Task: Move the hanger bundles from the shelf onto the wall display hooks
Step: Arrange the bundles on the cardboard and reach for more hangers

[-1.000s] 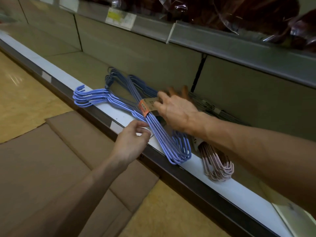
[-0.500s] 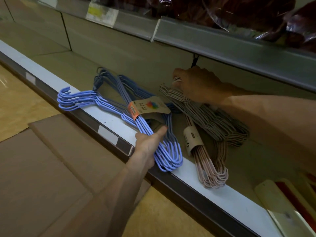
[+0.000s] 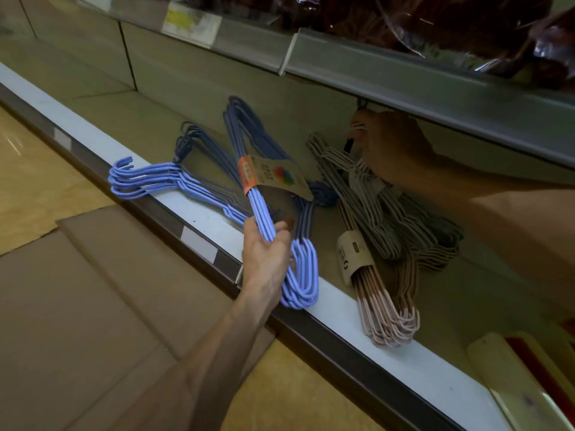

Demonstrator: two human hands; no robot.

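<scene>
Blue hanger bundle (image 3: 264,209) now lifted, left-gripped.

Bare shelf floor (image 3: 102,110) left of blue hanger bundle (image 3: 264,213) is open; upper shelf edge (image 3: 420,85) overhangs grey bundles (image 3: 389,219), limiting headroom

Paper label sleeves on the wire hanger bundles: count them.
2. One paper label sleeve with an orange edge wraps the blue wire hanger bundle; one plain tan sleeve wraps the pink wire hanger bundle. Others may be hidden.
</scene>
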